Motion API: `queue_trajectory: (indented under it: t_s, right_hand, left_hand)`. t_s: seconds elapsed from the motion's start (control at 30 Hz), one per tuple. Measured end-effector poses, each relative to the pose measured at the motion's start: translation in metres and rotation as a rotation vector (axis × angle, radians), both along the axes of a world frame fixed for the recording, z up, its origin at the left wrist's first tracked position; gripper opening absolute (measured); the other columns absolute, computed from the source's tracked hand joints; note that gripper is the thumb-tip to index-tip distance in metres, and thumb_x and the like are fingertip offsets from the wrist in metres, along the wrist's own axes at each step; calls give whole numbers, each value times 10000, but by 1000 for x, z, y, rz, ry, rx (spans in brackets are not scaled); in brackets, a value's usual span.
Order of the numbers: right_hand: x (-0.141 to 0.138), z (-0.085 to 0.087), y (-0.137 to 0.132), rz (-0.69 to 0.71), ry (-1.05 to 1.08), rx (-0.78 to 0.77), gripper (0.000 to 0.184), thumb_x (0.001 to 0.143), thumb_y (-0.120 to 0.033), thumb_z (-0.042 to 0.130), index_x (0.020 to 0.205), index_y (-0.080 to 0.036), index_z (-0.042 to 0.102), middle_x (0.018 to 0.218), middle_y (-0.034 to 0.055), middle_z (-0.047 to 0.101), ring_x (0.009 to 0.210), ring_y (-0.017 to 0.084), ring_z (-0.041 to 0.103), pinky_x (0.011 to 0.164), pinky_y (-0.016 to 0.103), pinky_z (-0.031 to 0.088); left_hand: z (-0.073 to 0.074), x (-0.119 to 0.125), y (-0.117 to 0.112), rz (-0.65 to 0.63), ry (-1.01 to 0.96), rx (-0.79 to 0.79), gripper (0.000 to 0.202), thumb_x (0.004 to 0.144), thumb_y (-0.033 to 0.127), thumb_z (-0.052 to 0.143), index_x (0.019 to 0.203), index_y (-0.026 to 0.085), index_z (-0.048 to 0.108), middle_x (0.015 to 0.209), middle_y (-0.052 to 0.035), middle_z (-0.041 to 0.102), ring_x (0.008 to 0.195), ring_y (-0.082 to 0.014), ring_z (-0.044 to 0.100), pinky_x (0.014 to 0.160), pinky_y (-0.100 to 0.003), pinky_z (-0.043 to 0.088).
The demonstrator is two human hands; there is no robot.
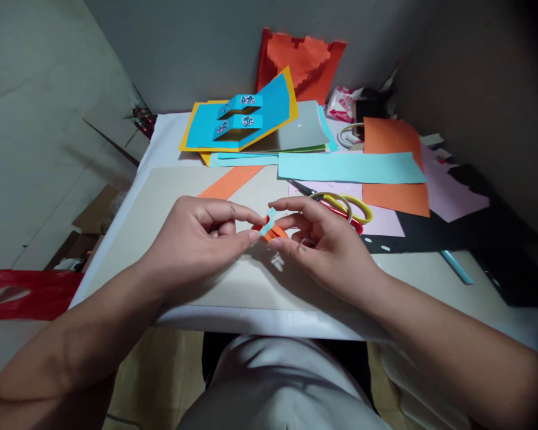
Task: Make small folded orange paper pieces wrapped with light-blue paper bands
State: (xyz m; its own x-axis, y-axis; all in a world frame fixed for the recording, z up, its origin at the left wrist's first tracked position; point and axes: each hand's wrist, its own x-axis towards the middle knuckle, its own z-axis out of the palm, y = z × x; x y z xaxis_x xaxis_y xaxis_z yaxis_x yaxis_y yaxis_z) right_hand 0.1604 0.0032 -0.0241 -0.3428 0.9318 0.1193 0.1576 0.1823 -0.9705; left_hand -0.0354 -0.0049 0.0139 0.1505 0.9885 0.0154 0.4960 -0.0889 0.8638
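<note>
One left hand (197,230) | one right hand (329,239) | fingers (241,240) pinched on orange paper (277,232), teal strip (268,226) | ends partly hidden

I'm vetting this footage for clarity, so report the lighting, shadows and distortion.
Head view: dim light, darkest toward the upper right corner; head view: the right hand throws a soft shadow on the pale board; head view: the right forearm looks stretched toward the frame edge, as with a wide lens.
</note>
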Motion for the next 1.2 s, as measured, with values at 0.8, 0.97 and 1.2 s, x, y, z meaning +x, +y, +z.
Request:
queue_trajectory:
  t_s: [0.8,0.97,1.2]
  right_hand:
    - [2,6,-4,128,-37,144,177,868,-179,686,1026,-171,763,1002,30,791,858,128,725,682,183,546]
    - [5,13,-2,76,-55,65,184,867,-243,684,1021,-194,772,1008,38,785,812,150,711,694,242,556]
    - [11,13,4,5,-12,-133,359,753,-393,795,1059,-212,743,784,17,717,604,120,594,526,235,465]
  left_hand:
    - [14,-13,12,-248,101,-435,223,808,266,584,620,177,666,576,52,557,551,-68,442,500,-149,333]
    - [12,-14,18,-278,4,-477,233,769,204,567,538,170,568,492,54,427,464,-66,315,434,-181,249]
    - [2,-16,21,-166,-57,-371,234,824,260,556,624,160,624,497,44,405,447,-74,307,428,-201,212]
